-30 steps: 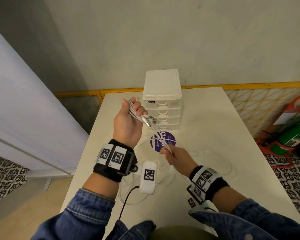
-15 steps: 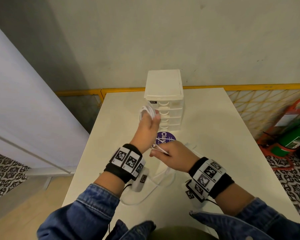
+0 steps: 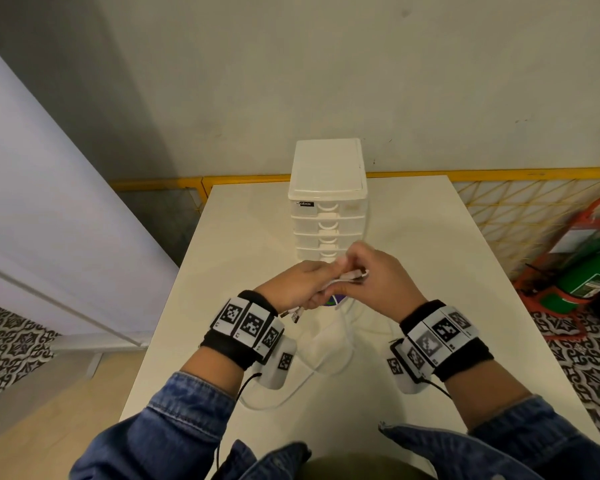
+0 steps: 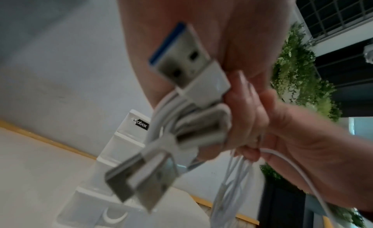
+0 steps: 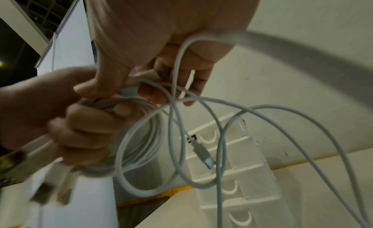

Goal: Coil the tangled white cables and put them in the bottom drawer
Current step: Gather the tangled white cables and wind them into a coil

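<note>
Since 1 second ago the hands have closed together: then the left hand (image 3: 300, 285) held its bundle raised beside the drawer unit while the right hand (image 3: 374, 282) pinched loose cable low over the table; now both meet in front of the white plastic drawer unit (image 3: 328, 202), touching over the same bundle. The left hand's fingers are curled round the white cables (image 5: 139, 145), gripping several gathered turns with the USB-A plugs (image 4: 161, 135) jutting out below the fist. The right hand's fingers curl over a strand at the top of the bundle, feeding it on. Judging from this, another loop is being laid onto the coil, so coiling is partway through; slack cable lies looped on the white table (image 3: 430, 237) beneath the wrists, and 1 small connector (image 5: 203, 155) dangles free. All 4 visible drawers appear closed, so the bottom drawer (image 5: 242, 218) is yet to be opened.

A black label on the unit's top edge reads "Megabox" as far as legible. The purple round sticker (image 3: 336, 300) under the hands is mostly hidden; its writing cannot be read now.
</note>
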Demonstrator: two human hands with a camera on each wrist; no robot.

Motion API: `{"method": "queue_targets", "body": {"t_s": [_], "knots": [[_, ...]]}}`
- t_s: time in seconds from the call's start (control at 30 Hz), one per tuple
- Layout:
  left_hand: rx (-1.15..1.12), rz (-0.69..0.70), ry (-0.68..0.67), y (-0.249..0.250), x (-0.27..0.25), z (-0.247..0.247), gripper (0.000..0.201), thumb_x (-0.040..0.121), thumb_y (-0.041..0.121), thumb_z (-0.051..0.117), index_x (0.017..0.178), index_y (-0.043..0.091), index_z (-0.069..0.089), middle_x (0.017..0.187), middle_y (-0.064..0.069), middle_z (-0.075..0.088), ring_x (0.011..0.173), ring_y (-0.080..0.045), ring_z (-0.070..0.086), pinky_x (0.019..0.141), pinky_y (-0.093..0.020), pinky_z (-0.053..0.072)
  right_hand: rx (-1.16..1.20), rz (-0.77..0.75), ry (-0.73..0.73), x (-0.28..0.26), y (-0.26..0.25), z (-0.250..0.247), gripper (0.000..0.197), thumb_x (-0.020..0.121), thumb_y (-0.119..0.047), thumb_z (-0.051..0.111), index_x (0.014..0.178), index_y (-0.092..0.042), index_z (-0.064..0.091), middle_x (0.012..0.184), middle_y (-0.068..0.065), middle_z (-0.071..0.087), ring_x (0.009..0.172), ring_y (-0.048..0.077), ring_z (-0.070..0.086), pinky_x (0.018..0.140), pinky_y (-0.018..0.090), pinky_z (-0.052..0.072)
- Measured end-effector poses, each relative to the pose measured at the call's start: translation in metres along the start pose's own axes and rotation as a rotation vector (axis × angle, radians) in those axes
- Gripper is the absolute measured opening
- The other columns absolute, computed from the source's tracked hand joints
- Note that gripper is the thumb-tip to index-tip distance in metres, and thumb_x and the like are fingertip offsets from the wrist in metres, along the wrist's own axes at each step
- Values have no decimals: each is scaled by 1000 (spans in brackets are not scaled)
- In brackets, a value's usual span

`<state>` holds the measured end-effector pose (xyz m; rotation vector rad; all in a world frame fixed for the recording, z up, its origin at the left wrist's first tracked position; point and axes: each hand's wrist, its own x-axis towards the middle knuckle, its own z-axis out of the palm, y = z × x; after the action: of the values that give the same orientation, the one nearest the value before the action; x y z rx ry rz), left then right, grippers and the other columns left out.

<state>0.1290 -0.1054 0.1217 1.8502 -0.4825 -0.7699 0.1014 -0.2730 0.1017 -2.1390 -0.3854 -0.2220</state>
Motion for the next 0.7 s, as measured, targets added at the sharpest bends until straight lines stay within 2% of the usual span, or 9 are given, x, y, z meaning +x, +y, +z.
{"method": "queue_targets", "body": {"t_s": [0.07,0.17,0.23,0.3,0.4,0.47,0.53,0.6,0.7], "knots": [[83,15,-17,0,-4,1,38,84,49,58,63,19,45,45,10,37,41,-7,30,43,-19,27,17,94,11,4,6,-5,35,64,-30,76,77,-21,45,67,6,62,62,21,58,58,36,48],[87,20,-14,-3,-5,5,29,84,36,64,68,18,48,45,9,38,41,-8,31,45,-23,26,20,31,-68,4,9,-5,26,63,-35,71,73,-25,49,64,-1,60,58,11,54,55,17,42],[54,21,9,-4,-7,3,31,81,39,62,67,16,47,44,9,37,40,-8,30,44,-22,25,76,-3,-76,2,12,-3,20,65,-37,66,75,-24,54,67,-4,62,62,11,57,58,16,42],[-22,38,45,-3,-11,-5,28,80,36,62,70,13,50,48,3,35,40,-9,27,42,-21,23,112,-18,-6,-2,19,-3,14,70,-29,69,79,-23,61,74,-5,62,70,9,58,65,13,43],[-131,87,95,-3,-17,-17,22,88,23,62,66,23,58,51,0,31,41,-9,24,41,-19,20,66,-75,114,-6,34,-2,13,77,-14,69,90,-18,71,83,-4,62,79,2,59,74,11,44],[-162,106,139,-3,-17,-20,27,90,19,59,64,19,53,48,3,32,40,-8,23,40,-18,18,15,-98,154,-5,37,1,19,78,-8,69,96,-15,72,89,-1,61,82,3,59,77,15,47],[-237,136,174,-1,-17,-22,29,91,18,57,64,16,46,45,5,31,39,-8,22,39,-18,18,-31,-110,205,-4,42,5,26,76,-2,71,99,-14,72,97,1,55,86,2,55,78,13,47],[-319,173,196,3,-21,-28,31,91,19,55,61,16,47,44,6,32,37,-8,22,38,-17,19,5,-35,267,-7,48,3,30,77,1,69,94,-23,74,94,-12,54,83,-1,55,73,12,49],[-349,176,282,8,-28,-39,30,91,22,53,63,13,48,41,5,34,35,-9,22,38,-20,18,220,200,261,-16,53,-3,37,79,0,67,84,-36,72,73,-22,64,59,2,57,59,17,48]]}}
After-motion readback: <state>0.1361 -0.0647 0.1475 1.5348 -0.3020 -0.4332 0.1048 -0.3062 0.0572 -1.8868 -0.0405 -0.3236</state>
